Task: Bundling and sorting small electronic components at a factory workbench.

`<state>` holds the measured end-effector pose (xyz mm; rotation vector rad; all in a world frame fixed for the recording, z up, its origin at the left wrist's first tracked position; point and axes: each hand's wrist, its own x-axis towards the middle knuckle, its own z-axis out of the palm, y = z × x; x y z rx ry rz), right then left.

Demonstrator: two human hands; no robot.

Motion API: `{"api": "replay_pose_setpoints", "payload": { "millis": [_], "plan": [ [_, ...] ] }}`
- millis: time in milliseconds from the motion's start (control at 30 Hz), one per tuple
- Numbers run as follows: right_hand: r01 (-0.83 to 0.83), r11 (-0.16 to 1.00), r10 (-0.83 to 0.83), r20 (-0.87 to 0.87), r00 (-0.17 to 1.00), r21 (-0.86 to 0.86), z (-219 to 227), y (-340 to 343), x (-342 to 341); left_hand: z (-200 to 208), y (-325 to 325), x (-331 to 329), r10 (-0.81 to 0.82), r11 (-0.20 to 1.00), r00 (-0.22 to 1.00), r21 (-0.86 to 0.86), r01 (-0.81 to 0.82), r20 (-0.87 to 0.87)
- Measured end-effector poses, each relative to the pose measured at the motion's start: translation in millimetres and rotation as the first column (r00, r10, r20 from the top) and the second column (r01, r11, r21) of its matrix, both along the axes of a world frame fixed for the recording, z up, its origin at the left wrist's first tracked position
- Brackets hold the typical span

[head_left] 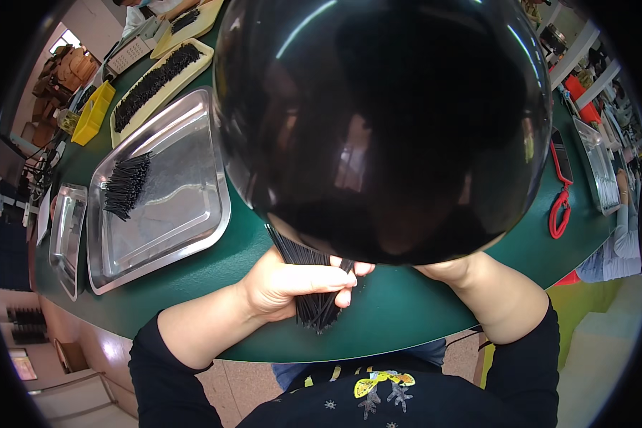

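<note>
- At the far left edge of the green worktop [392,314], a small metal tray [65,235] sat lengthwise, just beside a larger one.
- Up past it came a yellow bin [89,127], bright as you like.
- Next along, the large metal tray [185,185] lay wide and shiny, a loose heap of thin black strips [127,187] piled toward its left side.
- Behind that, a cream tray [155,105] carried a long row of similar black pieces.
- And now the action: the left hand [282,282] had its grip clasped firmly round a bundle of black strips [314,310], thumb across the front, lower ends fanning out above the worktop, upper ends slipping behind the dome!
- Centre stage, a huge glossy black dome [385,128] filled the view, blocking plenty.
- Right of centre, the right hand [446,269] reached in under the dome's lower rim; its fingers were hidden, so whether that grip was clenched or released, I could not tell.
- Farther right lay a red looped object [560,214], with a dark, red-edged flat object [562,157] just beyond.
- Out at the right edge, another metal tray [596,160] closed the line, a person's sleeve [626,232] nearby.
</note>
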<state>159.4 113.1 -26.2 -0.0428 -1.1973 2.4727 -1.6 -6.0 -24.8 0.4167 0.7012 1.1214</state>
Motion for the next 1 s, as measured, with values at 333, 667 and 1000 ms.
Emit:
{"api": "replay_pose_setpoints", "payload": {
  "millis": [333,667,1000],
  "plan": [
    [-0.052,0.997,0.043,0.158,0.987,0.052,0,-8,-8,-2,-2,-2,-0.055,0.998,0.972,0.037,0.048,0.229],
    [0.102,0.942,-0.147,0.120,0.982,0.320,15,-8,-3,-4,-2,0,0.054,0.998,0.998,0.040,-0.054,-0.013],
    [0.043,0.989,-0.040,-0.018,0.999,0.143,-10,1,-4,7,-1,3,0.061,0.998,0.995,0.006,-0.061,-0.073]
  ]
}}
